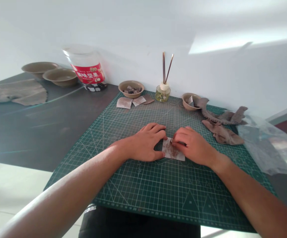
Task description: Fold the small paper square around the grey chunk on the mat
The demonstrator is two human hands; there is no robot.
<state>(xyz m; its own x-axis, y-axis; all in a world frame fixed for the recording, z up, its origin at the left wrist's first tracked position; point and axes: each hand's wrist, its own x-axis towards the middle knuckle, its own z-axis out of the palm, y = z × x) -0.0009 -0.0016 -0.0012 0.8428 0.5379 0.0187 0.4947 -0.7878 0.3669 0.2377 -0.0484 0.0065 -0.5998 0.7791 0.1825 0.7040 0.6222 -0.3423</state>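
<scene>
A small whitish sheet with brown smears, which looks like sandpaper (175, 153), lies flat on the green cutting mat (143, 185). My left hand (147, 142) rests at its left edge, thumb and forefinger spread apart and pressing on the paper. Over the upper right part of the sheet, my right hand (193, 145) is closed in a pinch. A small dark piece (171, 140) shows at its fingertips, touching the paper; most of it is hidden by the fingers.
Behind are a bowl of brownish chips (131, 90), white paper squares (124, 102), a reed diffuser (162, 92), another small bowl (189, 105) and crumpled grey-brown cloths (223, 132). Clear plastic (265, 148) lies right. Bowls (61, 77), a red-labelled tub (89, 71) and cloth (17, 92) stand left.
</scene>
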